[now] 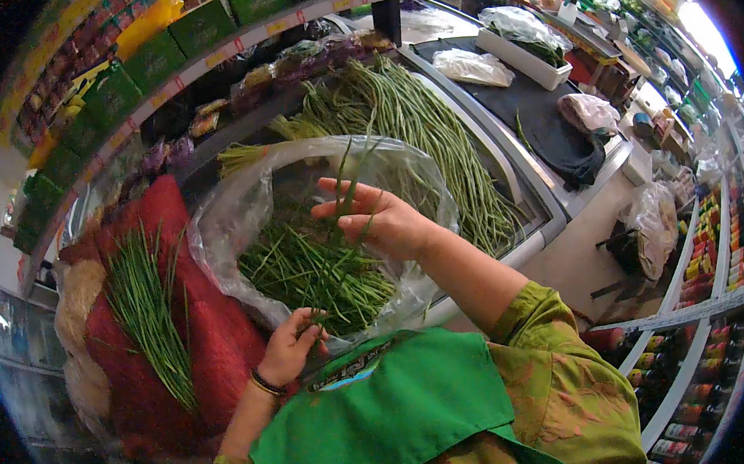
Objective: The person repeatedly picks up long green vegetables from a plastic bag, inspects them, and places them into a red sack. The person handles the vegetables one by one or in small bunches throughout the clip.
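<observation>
A large clear plastic bag [217, 234] stands wide open in front of me, with a loose heap of green chives [305, 267] inside. My right hand [389, 222] is over the bag, pinching a few chive stalks that stand upright between thumb and fingers. At the bag's near left edge, my left hand [292, 348] has its fingers curled around chive ends; its grip is partly hidden. To the left, a separate bunch of long chives [147, 304] lies on a red mesh sack [215, 329].
Behind the bag, a pile of long beans [417, 134] fills a display case. A shelf with green boxes [157, 62] overhangs the far left. At right are a dark counter [545, 116] with a white tray [533, 61] and racks of bottles [701, 373].
</observation>
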Available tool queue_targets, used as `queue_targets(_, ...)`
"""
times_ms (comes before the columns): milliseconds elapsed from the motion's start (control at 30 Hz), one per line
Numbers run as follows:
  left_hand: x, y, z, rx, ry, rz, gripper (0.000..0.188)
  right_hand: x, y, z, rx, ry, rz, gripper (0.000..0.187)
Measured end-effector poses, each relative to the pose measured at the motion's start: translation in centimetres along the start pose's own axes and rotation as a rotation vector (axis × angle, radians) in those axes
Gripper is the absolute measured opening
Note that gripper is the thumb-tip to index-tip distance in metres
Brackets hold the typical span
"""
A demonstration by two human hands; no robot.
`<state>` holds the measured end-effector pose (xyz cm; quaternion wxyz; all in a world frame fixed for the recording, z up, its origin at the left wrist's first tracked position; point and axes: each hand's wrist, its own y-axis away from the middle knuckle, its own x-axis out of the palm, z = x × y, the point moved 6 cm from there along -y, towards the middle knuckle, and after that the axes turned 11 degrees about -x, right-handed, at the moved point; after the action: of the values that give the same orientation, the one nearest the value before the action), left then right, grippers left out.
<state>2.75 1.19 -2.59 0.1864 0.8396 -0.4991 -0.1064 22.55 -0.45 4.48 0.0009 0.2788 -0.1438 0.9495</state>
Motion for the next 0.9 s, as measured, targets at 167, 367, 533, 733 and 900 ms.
queue_targets(167, -0.3, 0.0, 0.3, -0.002, -0.009, -0.022, 0.022, -0.1, -0.1, 0.0, 0.017, 0.035, -0.006, 0.055)
queue_targets(367, -0.5, 0.1, 0.5, -0.010, -0.009, -0.045, 0.022, -0.8, -0.5, -0.4, 0.025, 0.054, -0.048, 0.044)
queue_targets(533, -1.0, 0.3, 0.7, 0.029, -0.012, -0.113, 0.021, -1.7, -0.8, -1.3, 0.127, 0.156, -0.139, 0.028)
queue_targets(733, -0.9, 0.5, 0.7, 0.054, 0.016, -0.228, 0.021, -1.8, -0.9, -1.2, 0.129, 0.150, -0.244, 0.028)
queue_targets(900, -1.2, 0.8, 0.6, 0.127, -0.148, -0.309, 0.021, -1.9, -0.8, -1.1, 0.116, 0.090, -0.281, 0.028)
